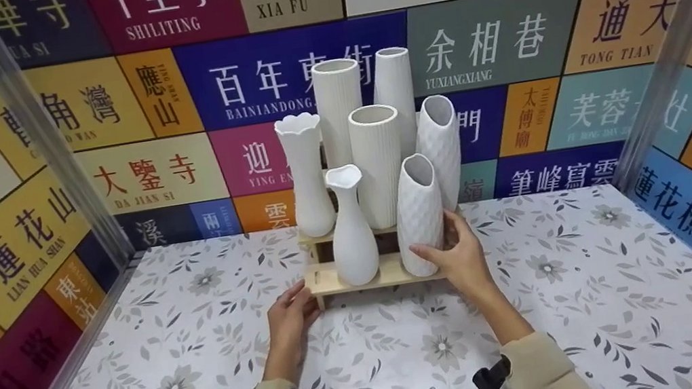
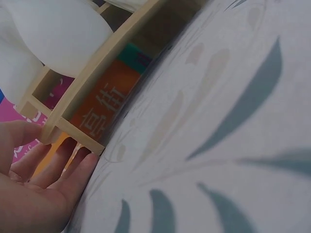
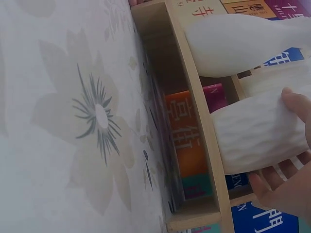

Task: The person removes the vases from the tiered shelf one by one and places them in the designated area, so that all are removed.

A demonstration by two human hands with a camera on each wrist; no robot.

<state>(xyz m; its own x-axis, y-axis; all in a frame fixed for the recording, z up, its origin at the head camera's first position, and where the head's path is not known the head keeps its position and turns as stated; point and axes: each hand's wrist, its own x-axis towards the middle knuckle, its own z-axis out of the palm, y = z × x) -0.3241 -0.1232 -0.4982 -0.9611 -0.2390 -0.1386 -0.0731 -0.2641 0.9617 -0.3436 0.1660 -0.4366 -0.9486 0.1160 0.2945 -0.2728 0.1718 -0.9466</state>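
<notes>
**Op A:** On the floral tablecloth (image 1: 574,297), against the far wall of street-sign panels (image 1: 293,72), I've got the stepped wooden rack (image 1: 324,280) with seven white vases. Largest first: two tall ribbed cylinders (image 1: 340,109) at the back, a dimpled oval vase (image 1: 442,146) on the right, a scallop-rimmed vase (image 1: 306,173) on the left. On the near, low step stand the narrow-necked bottle vase (image 1: 351,228) and my piece, the short dimpled vase (image 1: 419,214).

**Op B:** How's the hold?

**Op A:** My right hand (image 1: 461,253) wraps the short dimpled vase low on its belly, thumb on the near face, fingers curled round the right side. The right wrist view shows the thumb (image 3: 297,104) pressed to the textured surface, with the base sitting on the rack's front rail.

**Op B:** And the other side?

**Op A:** My left hand (image 1: 292,316) has its fingers straight against the rack's near left corner, holding nothing. In the left wrist view the fingertips (image 2: 82,160) touch the leg.

**Op B:** My advice: keep that brace firm, since the rack looks light and top-heavy. Move the vase straight and upright, because the bottle vase stands just beside it on the left.

**Op A:** Agreed. I'd also keep the grip low, as glazed ceramic may slip.
</notes>
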